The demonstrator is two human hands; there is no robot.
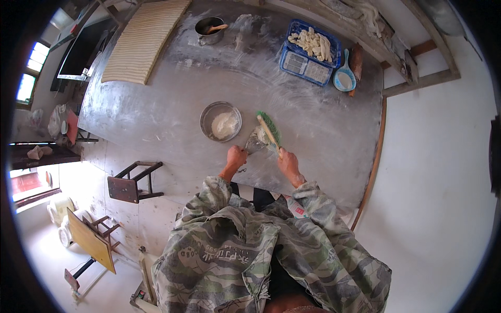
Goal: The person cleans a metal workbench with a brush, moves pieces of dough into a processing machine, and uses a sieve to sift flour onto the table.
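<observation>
My left hand (236, 156), closed, grips a flat metal scraper (252, 144) near the front edge of the table. White flour (259, 134) lies heaped on and beside its blade. In my right hand (288, 163) is the wooden handle of a brush (269, 131) with green bristles, its head against the flour and close to the scraper. Just left of the brush stands a round metal bowl (203, 127) with flour (224, 125) in it. The part of the scraper under my left fingers is hidden.
At the back right a blue scale (305, 68) bears a tray of dough pieces (313, 44). Beside it are a blue ladle (345, 78) and a brown wooden piece (356, 68). A dark pot (210, 37), a ridged mat (143, 41) and a wooden stool (125, 188) are leftward.
</observation>
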